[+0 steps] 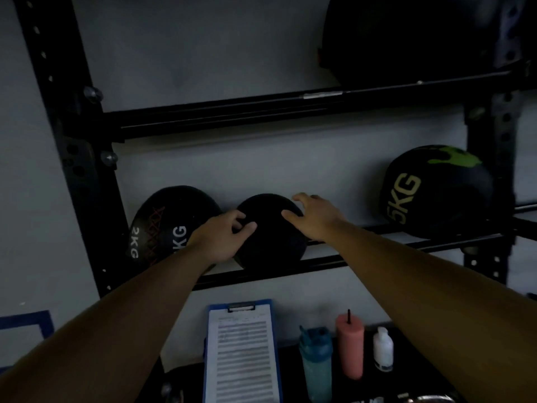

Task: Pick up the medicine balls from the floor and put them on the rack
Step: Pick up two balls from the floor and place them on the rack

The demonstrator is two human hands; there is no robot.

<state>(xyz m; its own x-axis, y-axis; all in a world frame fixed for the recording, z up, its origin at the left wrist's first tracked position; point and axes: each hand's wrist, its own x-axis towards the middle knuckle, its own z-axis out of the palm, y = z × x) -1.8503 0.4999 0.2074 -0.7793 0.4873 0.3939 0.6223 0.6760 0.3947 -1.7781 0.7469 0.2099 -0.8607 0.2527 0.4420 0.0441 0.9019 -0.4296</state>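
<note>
A plain black medicine ball (268, 234) sits on the middle rails of the black rack (290, 267). My left hand (222, 237) grips its left side with fingers curled on it. My right hand (315, 215) rests on its upper right side with fingers spread. To its left, touching it, lies a black ball marked 2KG (165, 225) with red stitching. A black 5KG ball (436, 193) with green marks sits at the right end of the same shelf. Another dark ball (406, 39) rests on the upper shelf at top right.
Below the rack stand a blue clipboard (242, 353) with a printed sheet, a teal shaker bottle (316, 365), a pink bottle (350, 344) and a small white bottle (383, 349). The wall behind is pale grey. The scene is dim.
</note>
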